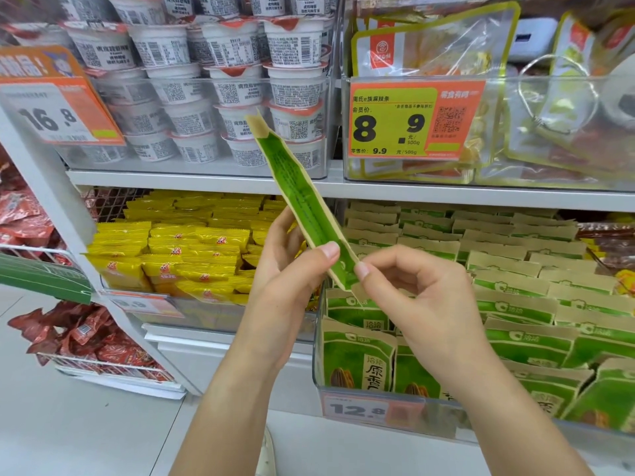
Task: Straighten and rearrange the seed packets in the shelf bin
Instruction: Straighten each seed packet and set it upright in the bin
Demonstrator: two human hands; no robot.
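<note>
Both hands pinch one green seed packet [302, 204] edge-on above the shelf bin [360, 383], left hand [285, 269] at its 7 o'clock, right hand [412, 290] at 5 o'clock; it looks light, papery, crease-prone, best held by its flat faces.

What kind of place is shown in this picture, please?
Most likely a snack shop or supermarket aisle: an orange price tag on a clear bin, stacked white cups, and rows of green seed packets in a priced shelf bin.
</note>
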